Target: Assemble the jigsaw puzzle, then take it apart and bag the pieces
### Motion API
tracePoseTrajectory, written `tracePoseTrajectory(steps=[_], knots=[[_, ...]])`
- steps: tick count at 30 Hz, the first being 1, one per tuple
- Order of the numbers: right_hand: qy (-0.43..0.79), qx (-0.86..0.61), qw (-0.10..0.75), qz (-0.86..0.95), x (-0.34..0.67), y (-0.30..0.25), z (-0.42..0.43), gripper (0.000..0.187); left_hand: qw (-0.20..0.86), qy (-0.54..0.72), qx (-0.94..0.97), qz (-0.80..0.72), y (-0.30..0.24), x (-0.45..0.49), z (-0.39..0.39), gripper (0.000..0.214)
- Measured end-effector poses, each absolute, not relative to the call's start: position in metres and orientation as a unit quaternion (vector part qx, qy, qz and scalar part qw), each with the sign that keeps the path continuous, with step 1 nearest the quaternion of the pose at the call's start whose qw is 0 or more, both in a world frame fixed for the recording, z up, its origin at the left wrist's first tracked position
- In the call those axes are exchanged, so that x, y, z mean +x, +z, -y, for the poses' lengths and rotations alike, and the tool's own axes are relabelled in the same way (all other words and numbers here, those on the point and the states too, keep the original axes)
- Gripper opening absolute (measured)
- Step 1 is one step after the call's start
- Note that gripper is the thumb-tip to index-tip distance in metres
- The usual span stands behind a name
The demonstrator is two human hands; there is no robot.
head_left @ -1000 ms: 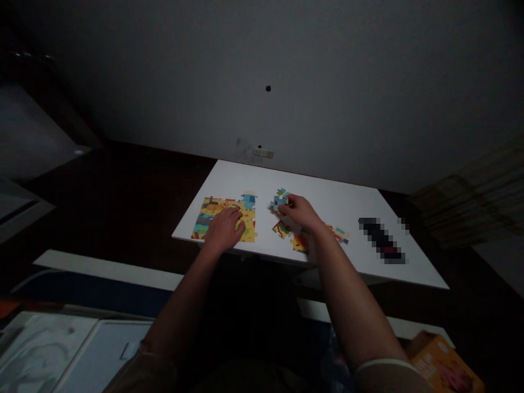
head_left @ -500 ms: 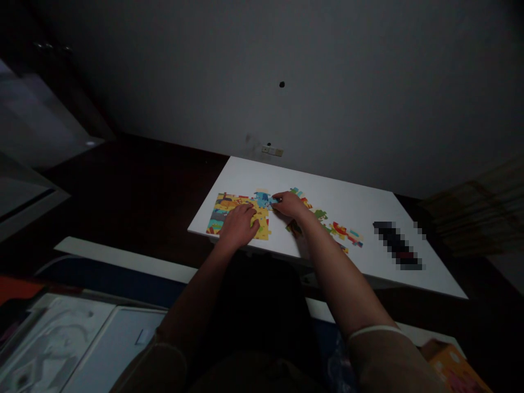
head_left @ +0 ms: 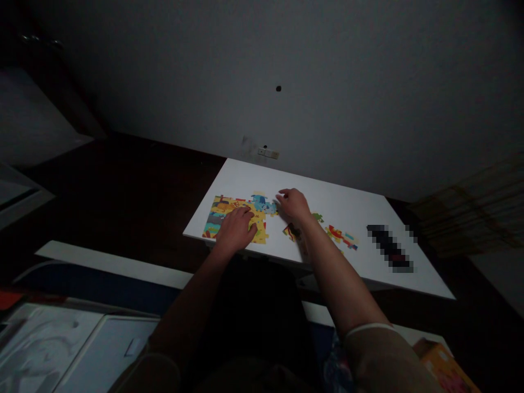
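A partly joined jigsaw puzzle, mostly yellow with teal at its left, lies at the table's near left. My left hand rests flat on it with the fingers apart, covering its middle. Blue puzzle pieces with an animal picture adjoin its upper right edge. Just right of these, my right hand hovers with thumb and forefinger parted and nothing visible between them. Loose puzzle pieces lie beyond my right forearm, and a dark patterned piece sits left of it. The forearm hides some pieces.
The white table stands near a grey wall with a socket panel. A blurred-out dark object lies on its right side. Open white box parts are at lower left, an orange box at lower right.
My right hand has let go of the blue piece at the puzzle's upper right and lifted slightly up and right. My left hand stays on the puzzle. The view has shifted a little.
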State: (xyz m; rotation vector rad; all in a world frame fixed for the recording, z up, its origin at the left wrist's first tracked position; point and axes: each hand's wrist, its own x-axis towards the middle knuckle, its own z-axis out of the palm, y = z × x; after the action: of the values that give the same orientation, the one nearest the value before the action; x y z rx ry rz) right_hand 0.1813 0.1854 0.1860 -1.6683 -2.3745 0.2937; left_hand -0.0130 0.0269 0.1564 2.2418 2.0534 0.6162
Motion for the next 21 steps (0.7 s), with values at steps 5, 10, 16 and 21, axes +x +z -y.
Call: tracePoseTrajectory(steps=[5, 10, 16, 21], knots=[[0.048, -0.653, 0.08, 0.752, 0.209, 0.189, -0.218, 0.052, 0.018, 0.169, 0.737, -0.654, 0.156, -0.012, -0.025, 0.049], [0.085, -0.658, 0.04, 0.747, 0.213, 0.18, -0.237, 0.047, 0.015, 0.147, 0.741, -0.655, 0.158, 0.009, -0.032, 0.054], [0.107, -0.663, 0.074, 0.737, 0.209, 0.179, -0.244, 0.043, 0.068, 0.141, 0.755, -0.637, 0.153, 0.043, -0.051, 0.066], [0.173, -0.602, 0.235, 0.744, 0.208, 0.179, -0.232, 0.019, 0.082, 0.14, 0.756, -0.634, 0.143, 0.038, -0.052, 0.067]])
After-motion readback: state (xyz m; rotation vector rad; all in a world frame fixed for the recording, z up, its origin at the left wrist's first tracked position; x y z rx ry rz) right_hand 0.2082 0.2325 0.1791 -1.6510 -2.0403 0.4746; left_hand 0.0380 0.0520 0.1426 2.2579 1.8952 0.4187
